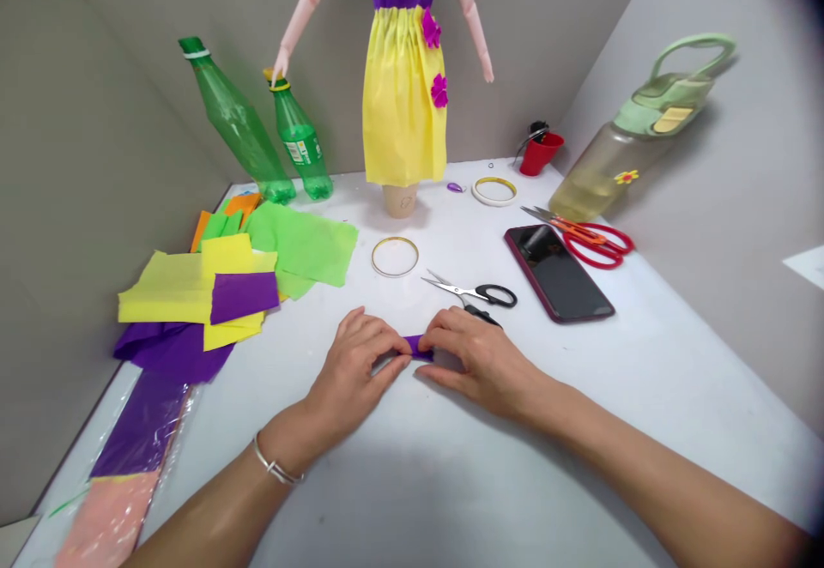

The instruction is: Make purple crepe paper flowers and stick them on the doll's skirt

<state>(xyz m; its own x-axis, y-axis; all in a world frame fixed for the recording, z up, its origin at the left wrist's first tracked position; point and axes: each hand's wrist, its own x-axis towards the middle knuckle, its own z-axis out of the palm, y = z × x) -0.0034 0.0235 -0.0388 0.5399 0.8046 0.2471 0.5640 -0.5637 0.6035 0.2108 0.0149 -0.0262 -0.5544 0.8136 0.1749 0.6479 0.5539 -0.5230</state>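
Observation:
Between my two hands a small folded strip of purple fabric lies low against the white tabletop. My left hand pinches its left end between thumb and forefinger. At the other end, my right hand has its fingers bent down on the strip, hiding part of it. Just beyond my right hand rest black-handled scissors, their blades apart and pointing left. A thin bangle lies flat beyond the strip.
A doll in a yellow skirt stands at the back. Green bottles and coloured fabric pieces are on the left. On the right are a phone, red-handled scissors, a water bottle, a tape roll and a red cup.

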